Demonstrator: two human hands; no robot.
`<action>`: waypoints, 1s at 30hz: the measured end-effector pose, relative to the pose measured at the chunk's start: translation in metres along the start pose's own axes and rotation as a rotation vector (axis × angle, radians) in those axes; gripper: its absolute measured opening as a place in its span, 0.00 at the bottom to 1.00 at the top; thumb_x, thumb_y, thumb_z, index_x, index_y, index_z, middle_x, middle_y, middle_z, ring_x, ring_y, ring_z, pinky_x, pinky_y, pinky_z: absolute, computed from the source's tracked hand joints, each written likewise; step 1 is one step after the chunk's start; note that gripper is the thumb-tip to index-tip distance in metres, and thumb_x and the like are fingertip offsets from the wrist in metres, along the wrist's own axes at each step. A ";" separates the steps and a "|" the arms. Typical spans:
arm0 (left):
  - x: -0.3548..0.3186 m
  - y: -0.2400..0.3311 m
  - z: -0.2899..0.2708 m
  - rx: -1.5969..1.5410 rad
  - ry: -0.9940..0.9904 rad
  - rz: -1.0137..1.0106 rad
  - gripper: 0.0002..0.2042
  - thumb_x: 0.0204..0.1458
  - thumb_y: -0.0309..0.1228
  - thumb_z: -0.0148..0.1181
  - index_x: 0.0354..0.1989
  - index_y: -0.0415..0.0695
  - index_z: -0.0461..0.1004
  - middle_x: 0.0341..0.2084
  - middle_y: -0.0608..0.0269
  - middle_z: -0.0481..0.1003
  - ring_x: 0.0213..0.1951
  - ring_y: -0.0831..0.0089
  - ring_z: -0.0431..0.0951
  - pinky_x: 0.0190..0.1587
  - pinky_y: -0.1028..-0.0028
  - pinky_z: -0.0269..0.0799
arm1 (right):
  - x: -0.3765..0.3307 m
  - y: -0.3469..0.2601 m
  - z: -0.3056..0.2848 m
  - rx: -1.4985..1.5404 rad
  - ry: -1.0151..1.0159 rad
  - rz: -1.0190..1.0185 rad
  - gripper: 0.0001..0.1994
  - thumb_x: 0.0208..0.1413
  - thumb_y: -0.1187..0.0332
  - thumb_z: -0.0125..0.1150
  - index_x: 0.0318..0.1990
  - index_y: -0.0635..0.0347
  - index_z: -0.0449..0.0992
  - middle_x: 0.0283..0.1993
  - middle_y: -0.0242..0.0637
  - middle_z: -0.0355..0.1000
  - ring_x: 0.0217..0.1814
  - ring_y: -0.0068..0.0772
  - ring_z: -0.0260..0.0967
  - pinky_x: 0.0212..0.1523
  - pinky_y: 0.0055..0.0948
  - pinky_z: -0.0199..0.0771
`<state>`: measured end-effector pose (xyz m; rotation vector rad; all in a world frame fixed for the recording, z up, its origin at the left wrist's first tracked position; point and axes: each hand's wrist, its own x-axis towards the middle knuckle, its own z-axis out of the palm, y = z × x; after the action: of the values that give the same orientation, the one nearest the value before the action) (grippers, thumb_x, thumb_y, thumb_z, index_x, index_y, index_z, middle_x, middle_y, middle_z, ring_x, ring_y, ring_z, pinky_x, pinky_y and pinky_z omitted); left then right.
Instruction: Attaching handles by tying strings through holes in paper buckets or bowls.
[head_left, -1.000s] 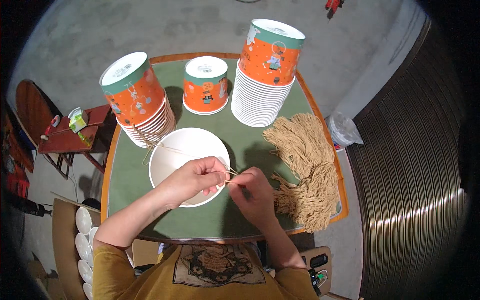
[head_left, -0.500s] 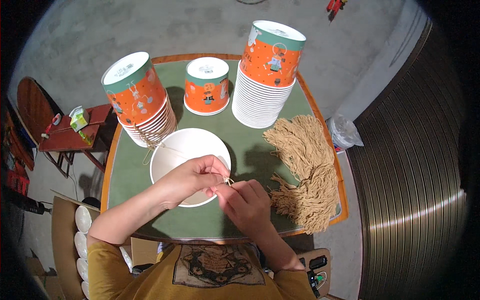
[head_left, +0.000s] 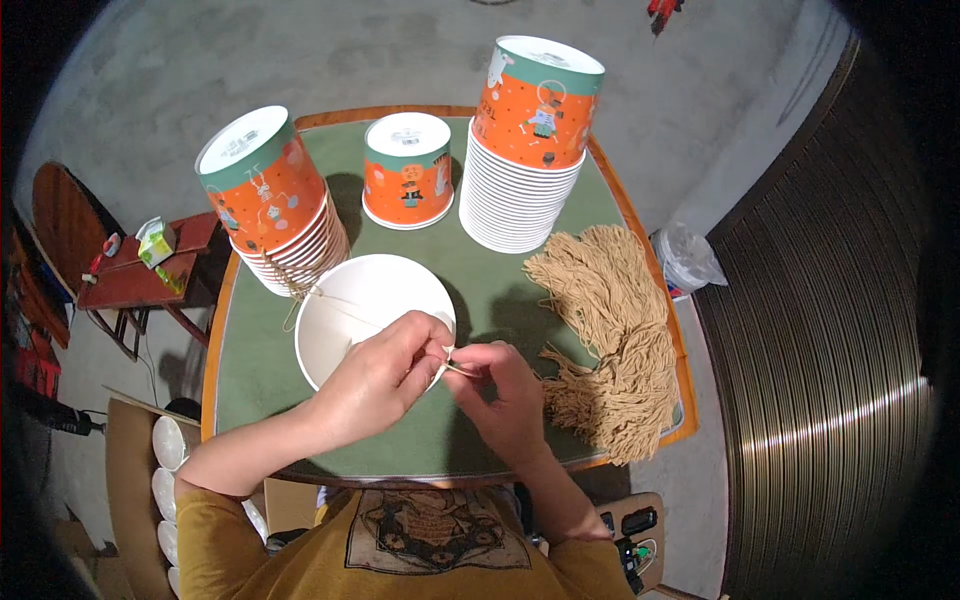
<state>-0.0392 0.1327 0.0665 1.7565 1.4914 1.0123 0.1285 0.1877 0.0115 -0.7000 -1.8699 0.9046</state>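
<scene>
Close together over the near rim of a white paper bucket [head_left: 380, 277], both of my hands pinch a thin tan cord [head_left: 460, 371]. My left hand [head_left: 372, 385] grips it between thumb and fingertips. Thumb and index finger of my right hand [head_left: 500, 395] hold the cord just beside it, where a small loop or knot shows. From the left hand a strand runs back across the bucket's mouth to several looped cords [head_left: 290, 275] at its far left rim. A large heap of tan cords [head_left: 610, 340] lies right of my hands.
Upside-down orange and green paper buckets stand behind: a left stack [head_left: 265, 185], a single bucket [head_left: 408, 172] and a taller right stack [head_left: 540, 120]. The green table [head_left: 255, 420] has a wooden edge. A cardboard box [head_left: 135, 480] with white round items stands lower left.
My right hand has turned and its fingers have opened out somewhat, drawing a cord end rightward from the small loop. My left hand keeps its pinch. The whole view has shifted slightly.
</scene>
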 end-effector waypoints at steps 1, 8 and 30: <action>0.000 0.001 0.001 0.042 0.034 0.055 0.07 0.58 0.23 0.52 0.44 0.41 0.66 0.33 0.56 0.71 0.35 0.62 0.76 0.37 0.68 0.72 | 0.001 0.002 0.002 -0.039 0.001 -0.047 0.10 0.52 0.71 0.64 0.40 0.57 0.72 0.32 0.33 0.70 0.31 0.29 0.69 0.34 0.27 0.72; 0.002 0.001 -0.001 0.079 0.015 0.102 0.10 0.56 0.23 0.54 0.46 0.42 0.66 0.37 0.56 0.69 0.38 0.61 0.76 0.39 0.67 0.72 | 0.002 0.006 0.004 -0.116 0.019 -0.108 0.10 0.50 0.71 0.64 0.37 0.56 0.69 0.29 0.33 0.68 0.28 0.33 0.67 0.30 0.31 0.70; -0.006 0.004 -0.001 0.607 -0.025 0.338 0.11 0.47 0.21 0.55 0.40 0.36 0.64 0.37 0.50 0.63 0.27 0.54 0.76 0.27 0.60 0.75 | -0.003 0.011 0.005 -0.050 0.004 -0.098 0.07 0.52 0.72 0.62 0.37 0.56 0.71 0.32 0.36 0.70 0.28 0.32 0.68 0.29 0.28 0.70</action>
<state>-0.0382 0.1259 0.0694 2.5011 1.6297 0.7218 0.1260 0.1902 -0.0005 -0.6337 -1.9116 0.7952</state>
